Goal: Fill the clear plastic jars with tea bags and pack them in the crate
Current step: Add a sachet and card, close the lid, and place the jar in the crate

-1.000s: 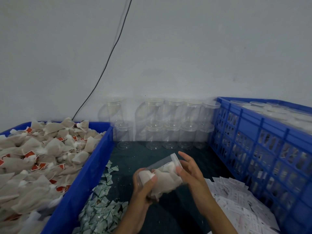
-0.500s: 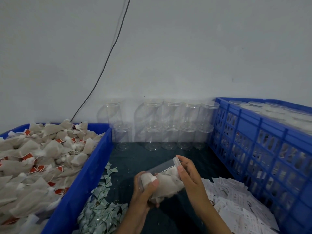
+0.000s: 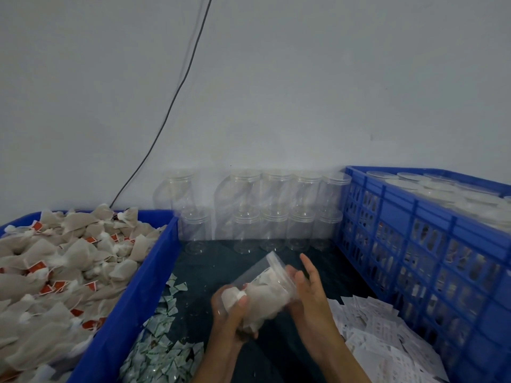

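A clear plastic jar (image 3: 262,288) stuffed with tea bags lies tilted between my hands, its mouth pointing up and away. My left hand (image 3: 232,316) grips the jar's bottom end, thumb across the plastic. My right hand (image 3: 309,288) rests against the jar's right side near the mouth, fingers straight and spread. Loose tea bags (image 3: 55,272) with red tags fill the blue bin (image 3: 132,294) on the left. The blue slotted crate (image 3: 414,244) on the right holds several capped jars (image 3: 431,189).
Empty clear jars (image 3: 273,211) stand stacked in two rows against the grey wall. Small green-white sachets (image 3: 163,341) lie beside the bin, white paper slips (image 3: 373,335) by the crate. A dark mat (image 3: 199,269) covers the floor. A black cable (image 3: 177,89) runs down the wall.
The jar has tilted more upright and its mouth has risen. My right hand's fingers have straightened and opened away from the jar's rim. My left hand keeps its grip.
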The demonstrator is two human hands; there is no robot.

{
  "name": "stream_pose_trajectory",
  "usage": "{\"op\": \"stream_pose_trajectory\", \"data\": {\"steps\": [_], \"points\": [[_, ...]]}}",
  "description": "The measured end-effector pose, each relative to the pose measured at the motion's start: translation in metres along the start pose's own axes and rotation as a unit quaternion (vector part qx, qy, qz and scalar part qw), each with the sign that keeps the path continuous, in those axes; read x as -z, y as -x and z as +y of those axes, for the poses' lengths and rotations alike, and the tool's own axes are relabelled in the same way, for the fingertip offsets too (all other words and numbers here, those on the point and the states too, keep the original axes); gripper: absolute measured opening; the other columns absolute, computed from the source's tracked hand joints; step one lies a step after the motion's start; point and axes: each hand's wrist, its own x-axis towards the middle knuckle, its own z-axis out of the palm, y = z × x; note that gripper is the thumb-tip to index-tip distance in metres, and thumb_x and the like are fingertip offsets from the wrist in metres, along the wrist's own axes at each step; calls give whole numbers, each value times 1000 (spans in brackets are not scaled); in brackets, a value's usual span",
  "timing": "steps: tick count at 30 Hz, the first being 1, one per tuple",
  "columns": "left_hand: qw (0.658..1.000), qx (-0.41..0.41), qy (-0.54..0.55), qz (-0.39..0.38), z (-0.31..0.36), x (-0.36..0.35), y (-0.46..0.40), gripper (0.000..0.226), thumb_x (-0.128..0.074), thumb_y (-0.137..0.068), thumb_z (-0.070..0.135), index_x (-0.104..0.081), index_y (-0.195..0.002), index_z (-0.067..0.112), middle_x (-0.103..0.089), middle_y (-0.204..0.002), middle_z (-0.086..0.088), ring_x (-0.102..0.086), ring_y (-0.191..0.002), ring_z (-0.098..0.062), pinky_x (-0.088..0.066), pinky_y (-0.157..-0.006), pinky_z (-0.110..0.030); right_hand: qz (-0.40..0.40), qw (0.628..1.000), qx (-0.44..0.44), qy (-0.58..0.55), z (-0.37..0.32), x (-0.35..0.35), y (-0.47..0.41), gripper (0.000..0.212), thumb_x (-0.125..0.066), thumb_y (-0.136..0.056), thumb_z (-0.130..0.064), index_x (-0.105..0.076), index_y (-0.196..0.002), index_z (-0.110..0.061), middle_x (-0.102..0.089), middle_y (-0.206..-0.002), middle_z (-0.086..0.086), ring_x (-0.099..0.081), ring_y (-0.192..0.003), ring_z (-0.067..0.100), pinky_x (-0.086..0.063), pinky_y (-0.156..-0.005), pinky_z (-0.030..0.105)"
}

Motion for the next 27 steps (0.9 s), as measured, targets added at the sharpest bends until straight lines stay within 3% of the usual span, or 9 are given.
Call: {"op": "stream_pose_trajectory", "data": {"steps": [3, 6, 9, 13, 16, 20, 22, 24, 27], "points": [[994, 65, 82, -12, 2, 0, 5, 52, -62, -83, 46, -52, -122, 14, -64, -103, -22, -64, -73, -33, -54, -47, -34, -18, 999, -50, 2, 2, 0, 2, 84, -78, -64, -32, -38, -138, -32, -67, -115, 1, -67, -103, 23, -53, -90, 37], [972, 120, 178, -93, 3, 4, 6, 66, -53, -76, 55, -67, -113, 2, -67, -110, -28, -70, -88, -38, -59, -63, -46, -54, 993, -87, 59, 3, -7, 11, 95, -87, -53, -24, -40, -136, -25, -69, -116, 3, -65, -108, 22, -51, -97, 44], [949, 163, 234, -134, 6, 1, 5, 65, -51, -77, 59, -73, -106, 5, -62, -121, -29, -65, -104, -42, -57, -72, -53, -76, 983, -105, 128, -2, -14, 20, 80, -86, -63, -14, -45, -131, -24, -69, -116, 0, -65, -108, 16, -52, -96, 38], [935, 236, 224, -139, 8, -10, 0, 74, -51, -76, 65, -62, -123, 8, -60, -127, -26, -63, -108, -43, -55, -75, -56, -42, 978, -91, 181, -16, -18, 25, 65, -81, -72, -6, -48, -126, -21, -67, -117, 0, -64, -108, 15, -53, -94, 35], [951, 255, 130, -118, 12, -26, -8, 76, -44, -77, 73, -64, -115, 10, -68, -114, -23, -66, -101, -42, -56, -74, -51, 15, 976, -62, 209, -31, -17, 26, 66, -83, -70, -11, -47, -125, -19, -64, -117, 1, -62, -106, 15, -54, -91, 34], [982, 185, 16, -33, 23, -59, -12, 57, -41, -91, 61, -66, -104, 12, -74, -85, -20, -67, -84, -36, -53, -67, -42, 40, 973, -23, 224, -59, -11, 26, 71, -85, -65, -11, -44, -122, -20, -60, -112, -3, -60, -98, 8, -53, -66, 15], [994, 98, -34, -13, 31, -68, -8, 36, -49, -95, 45, -65, -105, 14, -74, -91, -17, -69, -83, -34, -54, -68, -41, 39, 972, 0, 233, -75, -6, 23, 67, -84, -66, -10, -42, -117, -23, -57, -110, -6, -56, -94, 2, -47, -53, 7], [995, -6, -90, -47, 40, -77, -3, 20, -52, -95, 34, -62, -109, 23, -74, -101, -6, -72, -88, -22, -57, -72, -39, 44, 970, 24, 236, -93, 0, 20, 66, -84, -66, -9, -40, -113, -24, -55, -107, -6, -55, -91, 1, -45, -51, 5], [978, -109, -150, -97, 56, -105, 8, 18, -55, -95, 26, -64, -110, 31, -71, -107, 8, -68, -98, -13, -56, -80, -33, 71, 965, 73, 240, -124, 8, 16, 68, -86, -64, -9, -40, -112, -23, -56, -107, -6, -55, -89, 0, -45, -53, 5]]}}
